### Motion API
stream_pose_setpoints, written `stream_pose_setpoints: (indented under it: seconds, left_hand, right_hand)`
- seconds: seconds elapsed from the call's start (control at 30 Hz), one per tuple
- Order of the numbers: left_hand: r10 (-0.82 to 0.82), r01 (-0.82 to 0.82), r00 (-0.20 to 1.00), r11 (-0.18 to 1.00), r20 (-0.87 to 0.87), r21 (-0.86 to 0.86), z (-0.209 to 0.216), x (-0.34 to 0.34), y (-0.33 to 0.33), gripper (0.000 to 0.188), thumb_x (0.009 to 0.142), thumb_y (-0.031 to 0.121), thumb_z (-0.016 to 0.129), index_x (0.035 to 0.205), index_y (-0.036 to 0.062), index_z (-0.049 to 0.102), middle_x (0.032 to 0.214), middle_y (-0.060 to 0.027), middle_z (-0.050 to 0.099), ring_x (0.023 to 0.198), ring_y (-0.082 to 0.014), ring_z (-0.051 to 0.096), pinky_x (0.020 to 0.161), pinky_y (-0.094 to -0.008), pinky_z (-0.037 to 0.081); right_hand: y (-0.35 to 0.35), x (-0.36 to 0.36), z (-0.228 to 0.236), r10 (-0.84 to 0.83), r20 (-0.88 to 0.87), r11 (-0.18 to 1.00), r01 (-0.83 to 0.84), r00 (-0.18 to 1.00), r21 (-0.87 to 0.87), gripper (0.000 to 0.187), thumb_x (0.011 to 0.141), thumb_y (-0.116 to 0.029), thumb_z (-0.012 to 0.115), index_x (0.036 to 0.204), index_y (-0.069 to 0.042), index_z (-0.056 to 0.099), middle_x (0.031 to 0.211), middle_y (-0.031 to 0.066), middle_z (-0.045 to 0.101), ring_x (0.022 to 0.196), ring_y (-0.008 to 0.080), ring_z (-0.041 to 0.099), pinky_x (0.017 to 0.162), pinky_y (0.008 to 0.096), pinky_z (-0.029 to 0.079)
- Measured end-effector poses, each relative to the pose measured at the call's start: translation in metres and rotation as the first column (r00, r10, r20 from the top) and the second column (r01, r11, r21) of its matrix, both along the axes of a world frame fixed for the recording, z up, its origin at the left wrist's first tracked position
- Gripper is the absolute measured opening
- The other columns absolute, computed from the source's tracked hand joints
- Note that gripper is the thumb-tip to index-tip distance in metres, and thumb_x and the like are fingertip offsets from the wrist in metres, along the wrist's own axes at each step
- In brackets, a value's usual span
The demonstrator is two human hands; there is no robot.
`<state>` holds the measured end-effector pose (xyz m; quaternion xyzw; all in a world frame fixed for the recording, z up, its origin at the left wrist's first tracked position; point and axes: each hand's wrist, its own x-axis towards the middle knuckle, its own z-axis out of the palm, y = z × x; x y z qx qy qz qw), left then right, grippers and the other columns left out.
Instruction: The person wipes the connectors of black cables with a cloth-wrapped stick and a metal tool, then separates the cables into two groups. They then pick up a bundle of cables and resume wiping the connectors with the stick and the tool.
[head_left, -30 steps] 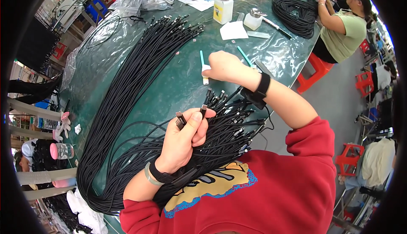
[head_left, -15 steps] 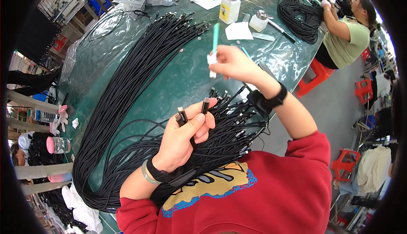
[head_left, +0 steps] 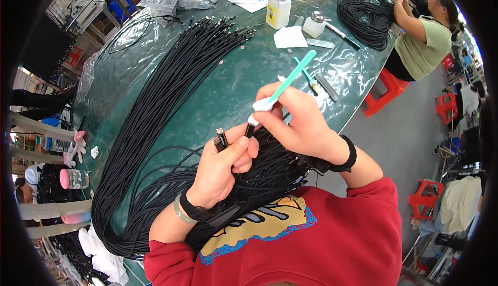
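Wiping looks like the step in hand: left hand (head_left: 220, 169), over to the right of the cable bundle's (head_left: 145, 110) long run, has its grip pinching a black connector (head_left: 250, 129), with more plugs (head_left: 221, 137) tucked beside the forefinger. Right hand (head_left: 298, 124), farther right of the bundle, pinches a mint stick (head_left: 296, 74) and white wad (head_left: 263, 104) at that connector's tip (exact contact hidden by fingers). Next move probably calls for a firm left pinch plus light rubbing round the tip. Counter (head_left: 218, 96) carries the bundle.
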<state>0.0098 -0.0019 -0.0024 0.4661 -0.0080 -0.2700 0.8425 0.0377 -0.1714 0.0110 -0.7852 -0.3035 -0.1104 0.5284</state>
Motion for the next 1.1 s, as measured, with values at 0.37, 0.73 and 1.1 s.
stream_pose_setpoints:
  seconds: [0.37, 0.73, 1.1]
  left_hand:
    - [-0.044, 0.044, 0.999, 0.999, -0.024, -0.004, 0.000, 0.002, 0.002, 0.033, 0.086, 0.012, 0.046, 0.115, -0.0037, 0.046, 0.070, 0.0005, 0.048, 0.051, -0.0035, 0.028, 0.046, -0.0171, 0.024]
    - [-0.052, 0.053, 0.998, 0.999, -0.036, 0.004, 0.004, 0.003, 0.006, 0.033, 0.086, 0.012, 0.046, 0.115, -0.0040, 0.046, 0.069, 0.0007, 0.048, 0.051, -0.0034, 0.028, 0.045, -0.0172, 0.024]
    - [-0.090, 0.090, 0.995, 0.996, -0.041, -0.023, 0.007, 0.002, 0.005, 0.034, 0.086, 0.014, 0.046, 0.114, -0.0051, 0.047, 0.067, -0.0003, 0.047, 0.051, -0.0037, 0.029, 0.045, -0.0176, 0.024]
  right_hand:
    - [-0.006, 0.007, 0.006, -0.010, -0.147, 0.994, 0.025, 0.989, 0.104, 0.015, 0.075, 0.000, 0.058, 0.089, -0.001, 0.051, 0.075, 0.0054, 0.056, 0.058, 0.0109, 0.055, 0.051, 0.0214, 0.041]
    - [-0.014, 0.004, 0.001, 0.019, -0.003, 0.998, -0.018, 1.000, 0.057, 0.015, 0.076, 0.001, 0.057, 0.089, 0.000, 0.050, 0.077, 0.0061, 0.057, 0.058, 0.0111, 0.057, 0.052, 0.0213, 0.042]
    - [-0.006, 0.006, 0.007, 0.024, -0.043, 0.995, -0.020, 0.999, 0.093, 0.014, 0.075, 0.000, 0.058, 0.088, 0.000, 0.050, 0.076, 0.0055, 0.055, 0.059, 0.0093, 0.054, 0.052, 0.0216, 0.042]
